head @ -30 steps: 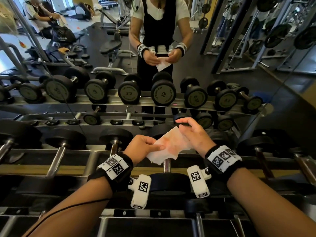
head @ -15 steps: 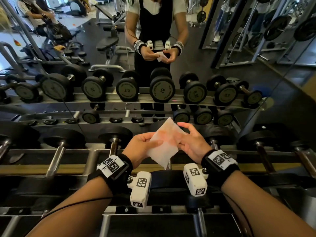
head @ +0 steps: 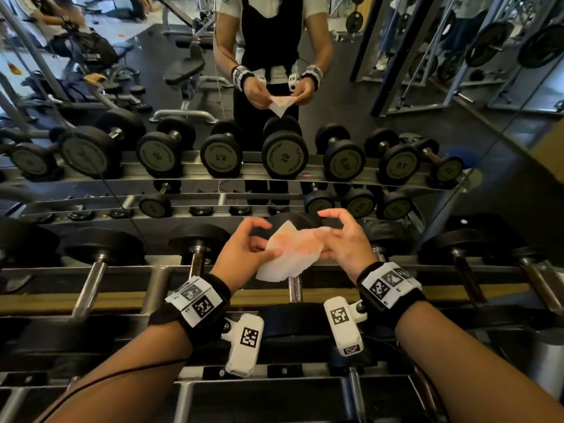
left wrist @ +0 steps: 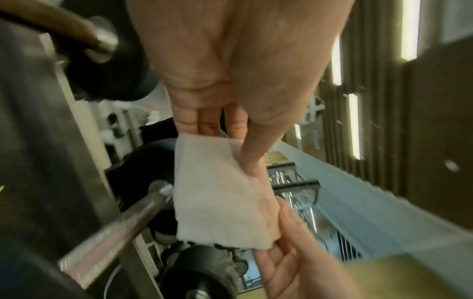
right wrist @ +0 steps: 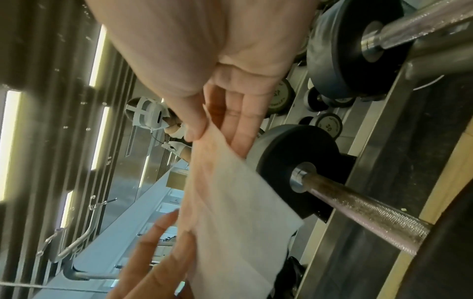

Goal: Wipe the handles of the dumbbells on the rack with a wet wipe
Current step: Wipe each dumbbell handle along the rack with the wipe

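Mirrored gym wall and a steel dumbbell rack (head: 305,271) fill the scene, black rubber-headed dumbbells lying in rows with their knurled chrome handles pointing toward the person who stands at the rack's front rail. Above the rack's middle bay, both hands hold a thin white wet wipe (head: 290,254) in the air. The left hand (head: 244,248) pinches the wipe's near edge between thumb and fingers, as the left wrist view shows plainly, thumb pressed down on the sheet (left wrist: 220,192). The right hand (head: 341,239) pinches the opposite edge between thumb and lower fingers, its index finger lifted and curled free above the sheet; the right wrist view shows the wipe (right wrist: 238,212) hanging from that grip. The wipe looks partly folded and is being arranged, not applied. Directly below it lies the chrome handle of the middle dumbbell (head: 294,288), near the wipe but not touched by it. By the look of things, the wiping of this handle has not begun: the sheet is apart from the metal, and no handle on the rack shows any visible sign of having been cleaned or not. What remains, then, appears to be the closing of the wipe round this bar, the rubbing along its length, and the same along the neighbouring handles to either side of it.
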`<control>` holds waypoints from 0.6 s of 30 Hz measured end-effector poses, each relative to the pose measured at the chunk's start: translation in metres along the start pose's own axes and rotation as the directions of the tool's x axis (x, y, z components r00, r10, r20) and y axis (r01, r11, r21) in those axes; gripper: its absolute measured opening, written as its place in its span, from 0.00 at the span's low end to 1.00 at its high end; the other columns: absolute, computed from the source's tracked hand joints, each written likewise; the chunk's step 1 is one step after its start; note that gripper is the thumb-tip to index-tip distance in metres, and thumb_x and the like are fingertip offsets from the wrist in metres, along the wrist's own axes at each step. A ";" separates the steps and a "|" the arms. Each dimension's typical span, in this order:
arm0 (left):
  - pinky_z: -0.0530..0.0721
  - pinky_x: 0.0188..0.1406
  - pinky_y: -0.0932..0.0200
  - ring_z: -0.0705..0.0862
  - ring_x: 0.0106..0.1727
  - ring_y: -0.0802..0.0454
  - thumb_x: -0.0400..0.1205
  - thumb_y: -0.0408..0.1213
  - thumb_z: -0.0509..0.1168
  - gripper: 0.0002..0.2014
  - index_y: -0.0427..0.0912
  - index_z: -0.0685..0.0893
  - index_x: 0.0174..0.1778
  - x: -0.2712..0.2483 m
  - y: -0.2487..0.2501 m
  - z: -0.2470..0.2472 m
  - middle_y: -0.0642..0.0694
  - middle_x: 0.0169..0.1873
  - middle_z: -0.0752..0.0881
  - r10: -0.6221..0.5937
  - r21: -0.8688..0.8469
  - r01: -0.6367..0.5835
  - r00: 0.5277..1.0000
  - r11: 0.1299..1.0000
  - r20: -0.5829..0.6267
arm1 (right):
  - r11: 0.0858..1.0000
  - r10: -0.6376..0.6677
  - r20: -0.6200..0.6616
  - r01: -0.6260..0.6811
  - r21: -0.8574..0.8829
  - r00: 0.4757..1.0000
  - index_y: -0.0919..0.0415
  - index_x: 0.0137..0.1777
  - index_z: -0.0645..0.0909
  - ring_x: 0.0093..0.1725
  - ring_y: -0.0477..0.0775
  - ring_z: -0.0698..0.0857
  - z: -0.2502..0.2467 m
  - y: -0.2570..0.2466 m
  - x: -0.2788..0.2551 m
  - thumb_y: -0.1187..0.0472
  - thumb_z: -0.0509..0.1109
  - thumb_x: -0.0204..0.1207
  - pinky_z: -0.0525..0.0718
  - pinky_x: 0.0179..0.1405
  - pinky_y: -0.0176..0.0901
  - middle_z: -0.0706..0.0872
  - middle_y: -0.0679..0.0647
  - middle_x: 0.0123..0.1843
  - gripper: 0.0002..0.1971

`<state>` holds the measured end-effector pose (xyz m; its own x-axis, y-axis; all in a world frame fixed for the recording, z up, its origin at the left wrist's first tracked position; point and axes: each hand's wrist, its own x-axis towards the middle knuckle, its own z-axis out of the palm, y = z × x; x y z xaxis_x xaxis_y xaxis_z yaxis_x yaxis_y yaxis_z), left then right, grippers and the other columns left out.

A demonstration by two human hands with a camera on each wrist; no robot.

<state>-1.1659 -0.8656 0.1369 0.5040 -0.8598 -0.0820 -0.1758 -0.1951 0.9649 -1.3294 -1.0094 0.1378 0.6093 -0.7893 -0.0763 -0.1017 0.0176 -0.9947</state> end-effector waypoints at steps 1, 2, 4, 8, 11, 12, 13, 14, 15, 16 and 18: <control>0.88 0.51 0.59 0.89 0.46 0.51 0.77 0.32 0.76 0.27 0.66 0.79 0.63 0.000 0.001 0.001 0.46 0.43 0.89 0.055 0.077 -0.056 0.998 0.995 0.017 | 1.000 0.002 -0.033 -0.002 -0.013 0.999 0.52 0.67 0.75 0.43 0.60 0.91 0.001 0.000 0.001 0.65 0.70 0.81 0.92 0.40 0.56 0.90 0.64 0.48 0.16; 0.86 0.51 0.63 0.86 0.43 0.54 0.76 0.31 0.76 0.30 0.71 0.78 0.64 0.000 0.002 0.002 0.49 0.42 0.88 0.100 0.139 -0.104 0.994 0.985 0.040 | 1.000 0.006 -0.067 -0.007 -0.027 0.998 0.51 0.68 0.75 0.42 0.60 0.91 0.002 0.000 0.002 0.63 0.70 0.82 0.92 0.39 0.57 0.90 0.65 0.47 0.17; 0.82 0.51 0.65 0.81 0.40 0.58 0.77 0.31 0.76 0.26 0.71 0.84 0.58 0.001 0.002 0.005 0.55 0.41 0.84 0.163 0.189 -0.168 0.986 0.967 0.042 | 0.999 0.048 -0.085 -0.049 -0.007 0.995 0.48 0.71 0.73 0.45 0.61 0.91 0.005 0.002 0.003 0.59 0.70 0.82 0.92 0.42 0.57 0.89 0.64 0.49 0.19; 0.88 0.58 0.51 0.86 0.49 0.50 0.77 0.29 0.76 0.18 0.55 0.89 0.57 0.006 0.002 0.006 0.53 0.48 0.88 0.107 0.096 -0.098 0.989 0.991 -0.102 | 0.984 0.160 0.114 -0.168 0.059 0.980 0.30 0.74 0.63 0.53 0.55 0.92 0.008 0.009 0.000 0.55 0.78 0.75 0.89 0.52 0.51 0.91 0.58 0.53 0.35; 0.86 0.59 0.56 0.87 0.52 0.49 0.76 0.33 0.77 0.20 0.52 0.88 0.64 0.009 -0.001 0.002 0.49 0.52 0.88 0.101 0.196 -0.071 0.984 0.978 -0.149 | 0.990 -0.010 0.125 0.027 -0.137 0.992 0.38 0.75 0.69 0.50 0.54 0.90 0.009 0.013 -0.003 0.67 0.79 0.71 0.88 0.57 0.50 0.89 0.55 0.42 0.38; 0.86 0.59 0.58 0.86 0.51 0.51 0.76 0.34 0.78 0.21 0.51 0.88 0.64 0.010 -0.003 0.001 0.49 0.51 0.89 0.112 0.240 -0.073 0.982 0.968 -0.153 | 0.975 -0.052 0.097 0.071 -0.209 0.994 0.43 0.73 0.75 0.48 0.56 0.89 0.010 0.012 -0.003 0.69 0.78 0.71 0.87 0.59 0.54 0.87 0.55 0.41 0.33; 0.85 0.59 0.61 0.86 0.50 0.54 0.76 0.35 0.78 0.20 0.50 0.88 0.64 0.010 -0.004 0.000 0.50 0.51 0.89 0.126 0.282 -0.079 0.980 0.956 -0.152 | 0.957 -0.077 0.074 0.094 -0.274 0.994 0.47 0.69 0.80 0.48 0.58 0.88 0.012 0.010 -0.003 0.70 0.78 0.71 0.87 0.60 0.57 0.85 0.55 0.42 0.28; 0.82 0.57 0.67 0.85 0.49 0.58 0.76 0.35 0.78 0.19 0.49 0.89 0.63 0.011 -0.005 0.000 0.52 0.50 0.88 0.145 0.329 -0.090 0.978 0.940 -0.148 | 0.939 -0.089 0.062 0.105 -0.329 0.994 0.49 0.65 0.84 0.47 0.57 0.88 0.015 0.009 -0.004 0.69 0.77 0.72 0.86 0.59 0.58 0.86 0.55 0.43 0.23; 0.79 0.54 0.74 0.83 0.47 0.62 0.76 0.36 0.77 0.18 0.49 0.89 0.62 0.012 -0.006 -0.001 0.54 0.49 0.88 0.167 0.381 -0.103 0.976 0.919 -0.139 | 0.918 -0.096 0.060 0.111 -0.380 0.994 0.51 0.63 0.86 0.47 0.54 0.88 0.016 0.008 -0.005 0.68 0.78 0.72 0.87 0.58 0.56 0.86 0.53 0.44 0.21; 0.74 0.50 0.79 0.81 0.45 0.65 0.77 0.37 0.77 0.16 0.50 0.90 0.61 0.012 -0.006 -0.002 0.56 0.47 0.86 0.181 0.424 -0.112 0.976 0.899 -0.126 | 0.897 -0.102 0.067 0.120 -0.425 0.993 0.51 0.61 0.87 0.48 0.51 0.87 0.018 0.008 -0.006 0.66 0.78 0.72 0.87 0.58 0.52 0.88 0.51 0.45 0.19; 0.72 0.45 0.80 0.79 0.43 0.67 0.78 0.37 0.76 0.12 0.50 0.91 0.57 0.013 -0.006 -0.003 0.58 0.43 0.82 0.195 0.459 -0.132 0.976 0.879 -0.092 | 0.868 -0.116 0.097 0.149 -0.473 0.988 0.52 0.60 0.87 0.51 0.47 0.87 0.020 0.008 -0.009 0.62 0.79 0.72 0.86 0.58 0.47 0.89 0.48 0.49 0.17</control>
<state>-1.1557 -0.8738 0.1313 0.5358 -0.8340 0.1314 -0.6091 -0.2741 0.7443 -1.3195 -0.9898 0.1286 0.6901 -0.7230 0.0337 -0.3700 -0.3924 -0.8421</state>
